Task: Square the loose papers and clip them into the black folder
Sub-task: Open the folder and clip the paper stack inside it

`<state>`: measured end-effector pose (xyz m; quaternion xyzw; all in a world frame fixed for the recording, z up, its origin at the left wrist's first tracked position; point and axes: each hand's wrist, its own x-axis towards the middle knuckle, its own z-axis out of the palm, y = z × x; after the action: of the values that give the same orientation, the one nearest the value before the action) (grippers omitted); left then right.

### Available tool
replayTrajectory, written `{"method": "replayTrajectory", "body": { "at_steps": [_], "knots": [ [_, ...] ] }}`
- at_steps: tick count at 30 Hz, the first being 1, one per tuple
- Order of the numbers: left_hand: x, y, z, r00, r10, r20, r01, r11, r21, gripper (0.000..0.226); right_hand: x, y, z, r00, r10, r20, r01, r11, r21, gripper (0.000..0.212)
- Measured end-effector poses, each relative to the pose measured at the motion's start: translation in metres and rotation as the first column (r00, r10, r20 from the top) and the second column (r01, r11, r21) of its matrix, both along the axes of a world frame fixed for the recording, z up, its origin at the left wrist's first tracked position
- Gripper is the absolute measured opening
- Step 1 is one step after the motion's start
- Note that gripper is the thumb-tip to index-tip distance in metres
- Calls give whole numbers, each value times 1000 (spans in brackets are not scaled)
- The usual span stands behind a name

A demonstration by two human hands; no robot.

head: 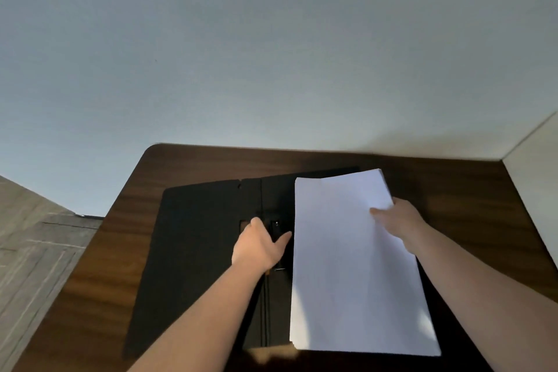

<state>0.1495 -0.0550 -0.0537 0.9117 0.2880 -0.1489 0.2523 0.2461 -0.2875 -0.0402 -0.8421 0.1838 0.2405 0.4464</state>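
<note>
- Dark brown wooden desk (453, 190): it carries the flat black folder (196, 251), which lies open.
- White stack of loose papers (347, 266): it lies on the folder's right half, edges roughly square. I should slide its left edge fully under the clip.
- Right hand (401, 220): fingers pinch the stack's right edge.
- Left hand (259, 246): fingers spread at the spine's black metal clip (275, 228). I should hold it raised until the sheets seat.

A dark wooden table (453, 187) against the wall carries an open black folder (196, 251) lying flat.
</note>
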Motion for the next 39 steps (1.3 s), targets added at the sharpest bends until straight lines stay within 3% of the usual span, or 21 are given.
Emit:
{"method": "replayTrajectory", "body": {
  "at_steps": [3, 10, 13, 16, 23, 31, 39],
  "knots": [
    [9, -12, -8, 998, 59, -7, -58, 995, 76, 63, 6, 1, -2, 1000, 4, 6, -4, 1000, 7, 37],
    [11, -5, -8, 1000, -9, 18, 7, 994, 110, 39, 11, 7, -6, 1000, 22, 17, -22, 1000, 17, 39],
    [17, 2, -6, 999, -28, -22, 30, 995, 99, 34, 13, 4, -7, 998, 61, 20, -61, 998, 9, 40],
    [21, 5, -7, 993, -38, -110, 47, 996, 79, 43, 15, 4, -9, 996, 90, 28, -90, 996, -7, 38],
    [32, 13, 2, 913, -292, -285, 324, 943, 71, 49, 21, 21, -4, 982, 187, 21, -187, 982, -15, 36],
    [6, 37, -16, 962, -273, 14, 273, 958, -92, 39, 25, 33, -5, 956, 289, 39, -279, 946, -165, 29],
    [3, 42, -21, 955, -296, 37, 298, 941, -158, 38, 32, 59, 2, 931, 355, 81, -336, 924, -182, 31]
  ]
}}
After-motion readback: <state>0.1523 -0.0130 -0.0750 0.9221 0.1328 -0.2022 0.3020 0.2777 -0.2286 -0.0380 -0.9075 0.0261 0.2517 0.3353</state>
